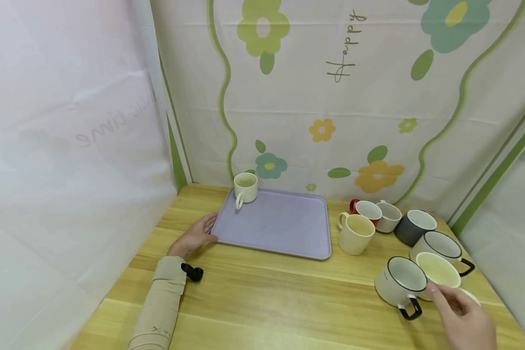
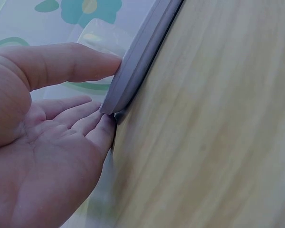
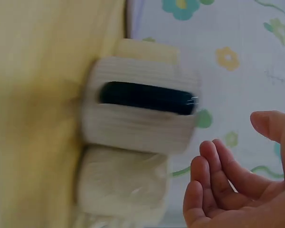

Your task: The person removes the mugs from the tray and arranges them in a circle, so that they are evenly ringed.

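My left hand (image 1: 194, 238) is at the near left corner of a lavender tray (image 1: 280, 221), thumb and fingertips gripping its rim on either side of the corner. A cream mug (image 1: 246, 187) stands in the tray's far left corner. On the right, my right hand (image 1: 463, 318) hovers beside a white enamel mug (image 1: 400, 284) with a black rim and black handle. In the right wrist view, a gap separates thumb and fingers (image 3: 213, 185), with nothing between them. A pale yellow mug (image 1: 437, 270) and the rim of another mug are partly hidden behind that hand.
More mugs crowd the table's right side: a pale yellow one (image 1: 355, 236), a red one (image 1: 368, 210), a light grey one (image 1: 388, 217), a dark grey one (image 1: 415, 227) and another black-rimmed one (image 1: 439, 245). Printed curtains (image 1: 297, 97) enclose the wooden table (image 1: 262, 296).
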Motion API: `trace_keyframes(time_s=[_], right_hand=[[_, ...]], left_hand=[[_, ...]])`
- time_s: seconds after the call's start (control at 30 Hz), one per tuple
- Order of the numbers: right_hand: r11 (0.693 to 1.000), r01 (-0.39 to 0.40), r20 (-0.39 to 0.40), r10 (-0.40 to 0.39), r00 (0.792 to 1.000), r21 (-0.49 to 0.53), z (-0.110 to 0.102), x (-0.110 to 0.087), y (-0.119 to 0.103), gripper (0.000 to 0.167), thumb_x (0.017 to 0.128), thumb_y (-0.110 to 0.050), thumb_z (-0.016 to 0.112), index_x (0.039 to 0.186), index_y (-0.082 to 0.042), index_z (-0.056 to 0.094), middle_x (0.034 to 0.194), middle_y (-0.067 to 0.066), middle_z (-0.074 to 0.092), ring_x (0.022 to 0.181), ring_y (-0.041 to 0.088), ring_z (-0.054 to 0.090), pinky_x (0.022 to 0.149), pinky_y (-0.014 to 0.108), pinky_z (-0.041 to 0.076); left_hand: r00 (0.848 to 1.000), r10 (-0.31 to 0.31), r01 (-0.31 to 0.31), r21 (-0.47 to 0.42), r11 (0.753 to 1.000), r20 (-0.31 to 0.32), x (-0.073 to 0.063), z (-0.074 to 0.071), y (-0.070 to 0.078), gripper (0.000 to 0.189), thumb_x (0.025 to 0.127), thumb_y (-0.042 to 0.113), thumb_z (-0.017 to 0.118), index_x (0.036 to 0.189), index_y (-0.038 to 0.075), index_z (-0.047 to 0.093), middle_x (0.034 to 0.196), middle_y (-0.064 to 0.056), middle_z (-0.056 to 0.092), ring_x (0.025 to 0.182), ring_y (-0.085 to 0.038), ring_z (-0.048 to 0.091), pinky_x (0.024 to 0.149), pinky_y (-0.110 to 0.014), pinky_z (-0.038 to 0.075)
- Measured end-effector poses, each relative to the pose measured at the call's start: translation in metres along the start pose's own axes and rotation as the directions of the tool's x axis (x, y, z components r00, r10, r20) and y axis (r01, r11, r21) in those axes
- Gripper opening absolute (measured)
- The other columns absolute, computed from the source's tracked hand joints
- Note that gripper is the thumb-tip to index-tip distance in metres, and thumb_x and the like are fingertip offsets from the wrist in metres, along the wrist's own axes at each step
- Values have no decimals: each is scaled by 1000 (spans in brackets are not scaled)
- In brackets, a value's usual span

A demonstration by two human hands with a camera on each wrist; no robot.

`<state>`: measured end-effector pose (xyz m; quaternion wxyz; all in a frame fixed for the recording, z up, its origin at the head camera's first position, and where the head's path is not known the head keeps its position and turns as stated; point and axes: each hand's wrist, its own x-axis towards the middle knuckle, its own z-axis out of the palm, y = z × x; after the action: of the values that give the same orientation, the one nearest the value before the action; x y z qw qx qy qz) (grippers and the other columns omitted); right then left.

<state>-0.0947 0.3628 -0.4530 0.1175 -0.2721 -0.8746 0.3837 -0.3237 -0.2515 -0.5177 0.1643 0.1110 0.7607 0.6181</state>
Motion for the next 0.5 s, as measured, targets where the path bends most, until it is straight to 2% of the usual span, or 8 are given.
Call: trace_keyframes(time_s=[0.03, 0.1, 0.2, 0.27, 0.4, 0.5], right_hand=[[997, 74, 9, -74, 997, 11, -2, -1, -7, 51, 97, -57, 69, 123, -15, 77, 85, -44, 60, 78, -25, 51, 62, 5, 43], [972, 232, 19, -232, 972, 38, 0, -2, -23, 45, 100, -47, 71, 129, -13, 74, 95, -48, 59, 88, -30, 51, 69, 0, 41], [901, 429, 24, -431, 902, 60, 15, -4, -53, 37, 101, -36, 73, 130, -13, 73, 106, -44, 63, 97, -29, 52, 77, -3, 37], [849, 518, 23, -522, 852, 103, 31, -4, -75, 31, 100, -29, 75, 126, -13, 75, 111, -30, 72, 100, -24, 57, 83, -3, 39], [780, 602, 97, -621, 778, 170, 74, -1, -116, 30, 100, -28, 75, 127, -14, 75, 120, 0, 79, 109, -1, 69, 91, 4, 48], [760, 601, 197, -647, 737, 247, 111, 3, -145, 35, 101, -32, 73, 131, -13, 73, 127, 8, 77, 118, 20, 71, 100, 22, 56]], left_hand=[[1000, 1, -1, -1, 1000, 1, 0, 0, 0, 92, 97, -10, 62, 169, 0, 5, 179, -20, 2, 166, -40, 2, 137, -52, 11], [1000, 3, -3, -2, 1000, 1, -1, -1, 0, 91, 97, -10, 61, 169, 0, 5, 179, -20, 2, 166, -40, 2, 137, -53, 10], [1000, 8, -8, 0, 1000, 1, -3, -1, 1, 91, 98, -10, 60, 169, -1, 5, 179, -21, 1, 166, -41, 1, 137, -54, 10], [1000, 10, -10, 2, 1000, 2, -3, -2, 1, 90, 98, -10, 60, 169, -1, 5, 178, -21, 1, 166, -41, 1, 137, -55, 10], [1000, 10, -10, 5, 1000, 2, -3, -1, 2, 91, 98, -9, 61, 169, -1, 4, 178, -21, 2, 166, -42, 2, 137, -54, 10], [1000, 11, -11, 4, 1000, 1, -2, -1, 2, 91, 98, -9, 61, 169, -1, 5, 178, -21, 2, 166, -41, 2, 137, -54, 10]])
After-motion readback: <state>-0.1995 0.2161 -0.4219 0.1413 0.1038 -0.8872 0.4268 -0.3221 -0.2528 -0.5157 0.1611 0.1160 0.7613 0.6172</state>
